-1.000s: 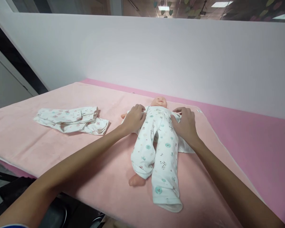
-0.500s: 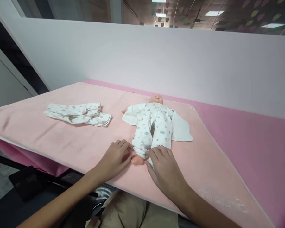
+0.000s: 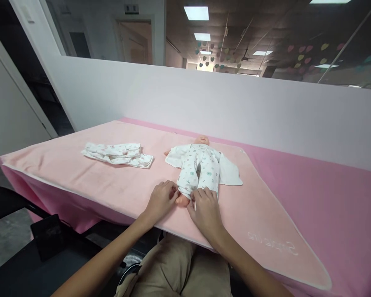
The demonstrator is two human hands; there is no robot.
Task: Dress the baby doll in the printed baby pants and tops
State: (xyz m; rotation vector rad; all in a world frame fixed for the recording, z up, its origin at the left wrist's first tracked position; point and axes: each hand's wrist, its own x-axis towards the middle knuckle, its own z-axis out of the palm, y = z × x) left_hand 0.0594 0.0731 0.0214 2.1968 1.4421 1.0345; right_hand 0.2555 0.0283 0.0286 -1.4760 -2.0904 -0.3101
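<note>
A baby doll [image 3: 202, 141] lies on its back on a pink towel [image 3: 117, 181], wearing white printed trousers [image 3: 198, 170] over an open white top. My left hand [image 3: 161, 198] rests at the doll's bare foot [image 3: 182, 201], fingers curled against the trouser cuff. My right hand [image 3: 205, 205] covers the other trouser leg's end, fingers bent and pinching the fabric there. What lies under the right palm is hidden.
A second folded set of white printed baby clothes [image 3: 117, 153] lies on the towel to the left. A white partition wall [image 3: 222, 103] stands behind the darker pink table cover [image 3: 327, 194]. The table's front edge is just below my hands.
Both hands have moved from the doll's waist down to the trouser leg ends by the foot. The view has pulled back and lifted, so the doll looks smaller and farther.
</note>
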